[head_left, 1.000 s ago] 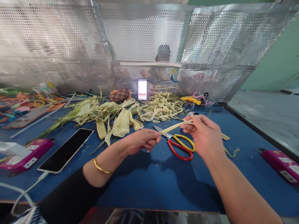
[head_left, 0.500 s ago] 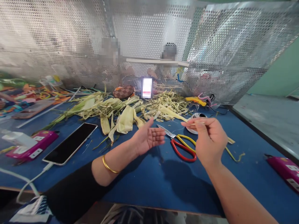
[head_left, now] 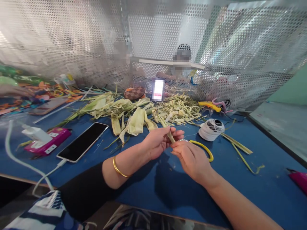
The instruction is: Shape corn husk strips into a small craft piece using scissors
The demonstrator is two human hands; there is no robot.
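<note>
A narrow corn husk strip (head_left: 171,137) runs between my two hands over the blue table. My left hand (head_left: 157,142), with a gold bangle at the wrist, has its thumb and fingers closed round the upper part. Low on the strip, my right hand (head_left: 193,158) pinches the end. Scissors (head_left: 208,152) lie partly hidden behind my right hand, one yellow handle showing. Beyond them stands a spool of white thread (head_left: 208,131). Wide dried corn husks (head_left: 136,123) are heaped in front of my left hand, beside a tangle of thin husk shreds (head_left: 182,108).
On the left lie a phone (head_left: 82,143) on a charging cable and a magenta power strip (head_left: 51,142) with a white plug. Loose husk strips (head_left: 237,143) are at right. A perforated metal screen (head_left: 153,35) rises behind. Another person's hand (head_left: 14,91) is at far left.
My right hand has moved left and down, bringing the husk strip to my left hand. My left hand, open before, now closes on it. The view has shifted, and the thread spool is uncovered.
</note>
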